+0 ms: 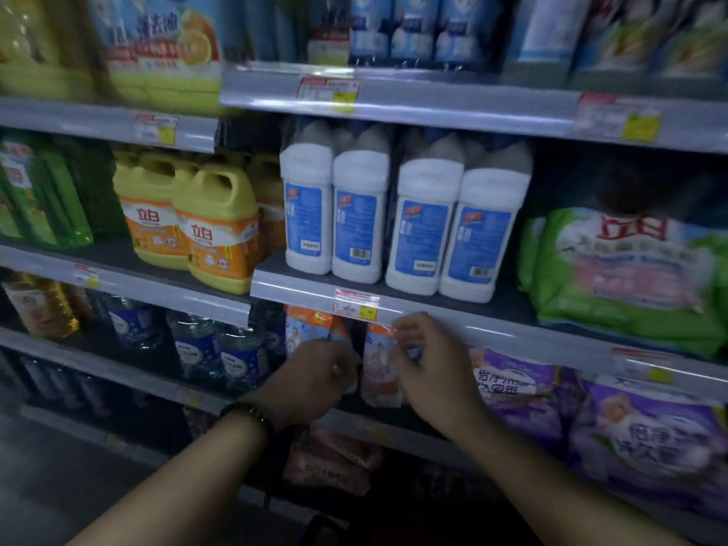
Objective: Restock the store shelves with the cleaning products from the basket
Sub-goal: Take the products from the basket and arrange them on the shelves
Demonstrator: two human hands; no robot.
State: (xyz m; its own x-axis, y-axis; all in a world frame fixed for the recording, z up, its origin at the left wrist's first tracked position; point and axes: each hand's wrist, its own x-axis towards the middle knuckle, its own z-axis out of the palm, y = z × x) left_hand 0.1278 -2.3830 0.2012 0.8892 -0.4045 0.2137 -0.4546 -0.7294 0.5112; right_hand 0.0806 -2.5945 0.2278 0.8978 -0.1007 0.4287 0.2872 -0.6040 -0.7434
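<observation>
Both my hands reach into the third shelf down, under the white bottles. My right hand [427,364] pinches the top right edge of an upright orange-and-white refill pouch [379,368]. My left hand [315,378] is closed against the pouch's left edge. A second orange pouch [309,327] stands just left of it, partly behind my left hand. A dark wristband sits on my left wrist. The basket is not clearly visible; a dark rim shows at the bottom centre.
White bottles with blue labels [394,214] stand on the shelf above. Yellow jugs [220,226] are at the left, green bags [630,269] at the right, purple bags [614,423] beside the pouch, blue bottles [220,352] left of it. Red packs [335,459] lie on the shelf below.
</observation>
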